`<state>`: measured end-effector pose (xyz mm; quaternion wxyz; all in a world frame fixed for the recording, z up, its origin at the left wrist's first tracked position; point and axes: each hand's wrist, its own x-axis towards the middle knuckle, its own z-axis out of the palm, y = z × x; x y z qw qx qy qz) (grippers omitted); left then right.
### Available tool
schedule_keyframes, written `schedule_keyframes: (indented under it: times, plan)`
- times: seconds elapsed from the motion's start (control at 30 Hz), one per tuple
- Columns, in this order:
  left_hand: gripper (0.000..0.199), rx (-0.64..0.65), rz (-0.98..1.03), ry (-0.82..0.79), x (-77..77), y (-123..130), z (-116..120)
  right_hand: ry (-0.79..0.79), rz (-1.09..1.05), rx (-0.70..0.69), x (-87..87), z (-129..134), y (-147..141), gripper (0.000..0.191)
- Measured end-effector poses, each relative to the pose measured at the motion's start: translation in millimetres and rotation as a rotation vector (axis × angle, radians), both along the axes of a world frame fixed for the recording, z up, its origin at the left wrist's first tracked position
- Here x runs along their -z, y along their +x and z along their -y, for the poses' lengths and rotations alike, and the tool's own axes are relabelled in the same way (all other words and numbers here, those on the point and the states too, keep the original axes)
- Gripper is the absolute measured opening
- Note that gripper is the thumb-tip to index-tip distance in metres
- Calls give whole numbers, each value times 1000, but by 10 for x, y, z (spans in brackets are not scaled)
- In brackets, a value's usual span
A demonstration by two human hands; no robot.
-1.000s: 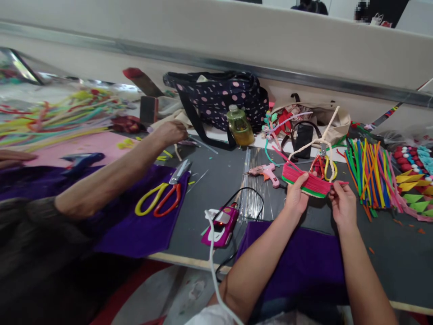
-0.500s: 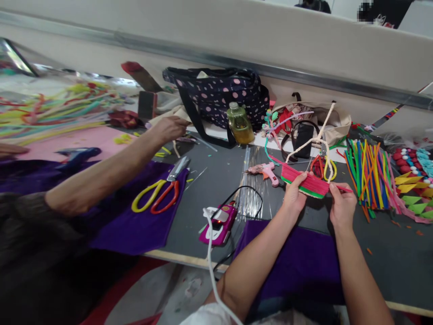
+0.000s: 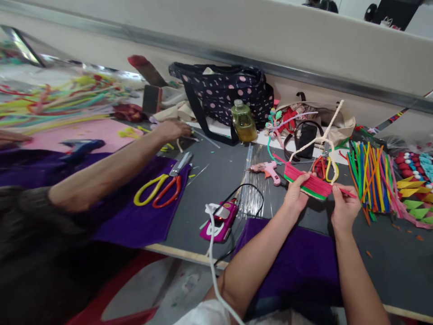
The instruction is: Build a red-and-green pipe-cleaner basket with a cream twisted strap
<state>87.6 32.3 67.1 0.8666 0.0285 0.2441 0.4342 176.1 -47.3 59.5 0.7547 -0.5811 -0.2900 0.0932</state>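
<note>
My left hand [image 3: 297, 194] is closed on the lower edge of a pink pipe-cleaner craft piece [image 3: 313, 184], thumb on top. The piece has tight pink rows with green and cream along its near edge. A cream twisted stem [image 3: 333, 122] with spreading branches rises from its far side. At its right corner my right hand [image 3: 345, 210] pinches the pink strand end [image 3: 348, 193], which sticks out past the fingers. A pink glue gun [image 3: 267, 169] lies just left of the piece. Behind it are red-and-yellow-handled scissors [image 3: 326, 169], partly hidden.
Colourful pipe cleaners [image 3: 370, 178] lie at right. A magenta-and-white device [image 3: 221, 221] with cables sits left of my forearm. Large scissors [image 3: 162, 185] rest on purple cloth [image 3: 135, 225]. A co-worker's arm [image 3: 111, 167] reaches across at left. Behind stand a bottle [image 3: 244, 124] and dark bag [image 3: 225, 95].
The view has shifted slightly, moving most things a little to the right in the picture. Both my hands keep their hold on the piece. The co-worker's fingers look more bunched.
</note>
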Motion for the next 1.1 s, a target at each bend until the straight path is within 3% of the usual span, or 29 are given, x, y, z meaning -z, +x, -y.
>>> schedule_keyframes:
  times: [0.37, 0.67, 0.97, 1.1]
  plan:
    - [24, 60, -59, 50, 41, 1, -19, 17, 79, 27, -18, 32, 20, 14]
    - [16, -5, 5, -30, 59, 25, -41, -45, 125, 16, -15, 16, -2, 15]
    - [6, 214, 85, 1, 60, -25, -63, -39, 130, 54, 72, 20, 79, 18]
    - [4, 194, 13, -19, 50, -29, -68, -75, 204, 58, 50, 45, 48, 15]
